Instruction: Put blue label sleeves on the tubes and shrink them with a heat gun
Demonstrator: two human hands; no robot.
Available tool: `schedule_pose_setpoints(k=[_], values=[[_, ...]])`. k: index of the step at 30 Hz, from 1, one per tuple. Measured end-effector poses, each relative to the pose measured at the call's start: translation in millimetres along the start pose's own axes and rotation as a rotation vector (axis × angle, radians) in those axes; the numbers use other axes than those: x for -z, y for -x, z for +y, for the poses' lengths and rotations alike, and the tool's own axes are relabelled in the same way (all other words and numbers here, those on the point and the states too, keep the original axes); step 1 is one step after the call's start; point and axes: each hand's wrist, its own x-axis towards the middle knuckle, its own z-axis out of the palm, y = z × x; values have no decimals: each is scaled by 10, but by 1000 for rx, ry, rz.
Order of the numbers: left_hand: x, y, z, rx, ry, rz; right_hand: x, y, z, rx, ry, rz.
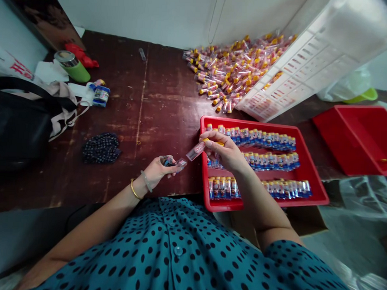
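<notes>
My right hand (225, 152) pinches a clear plastic tube (195, 151) with a yellow cap and pinkish contents, its far end pointing down and left. A second bit of yellow shows at those fingers; I cannot tell whether it is another cap. My left hand (162, 168) is closed around small, shiny, dark printed plastic pieces (168, 162), one of them sticking out towards the tube. A narrow gap separates the two. Under my right forearm lies a red tray (319, 192) holding rows of yellow-capped tubes (272, 162) with blue printed wraps.
A big heap of yellow-capped tubes (229, 73) lies against the wall beside a tilted white plastic basket (291, 76). Another red tray (352, 140) stands at right. Leftward are a black bag (16, 127), a dark checked cloth (101, 148), a green cup (74, 67) and a blue packet (101, 96).
</notes>
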Motion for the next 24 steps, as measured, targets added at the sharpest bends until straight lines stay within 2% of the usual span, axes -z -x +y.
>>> schedule_pose_setpoints(k=[6, 9, 13, 16, 20, 24], values=[[-51, 64, 53, 30, -2, -60, -125, 40, -62, 46, 296, -62], [-92, 82, 51, 1, -10, -76, -152, 52, -16, 38, 337, -44], [-149, 91, 15, -75, -41, -119, -175, 42, 168, 53, 358, 76], [-180, 107, -4, -2, 59, -190, -205, 86, 332, 59, 450, 133], [-209, 138, 20, 107, 206, -263, -303, 239, 457, -45, 337, 47], [-244, 168, 69, 86, 225, -244, -413, 373, 480, -5, 224, 83]])
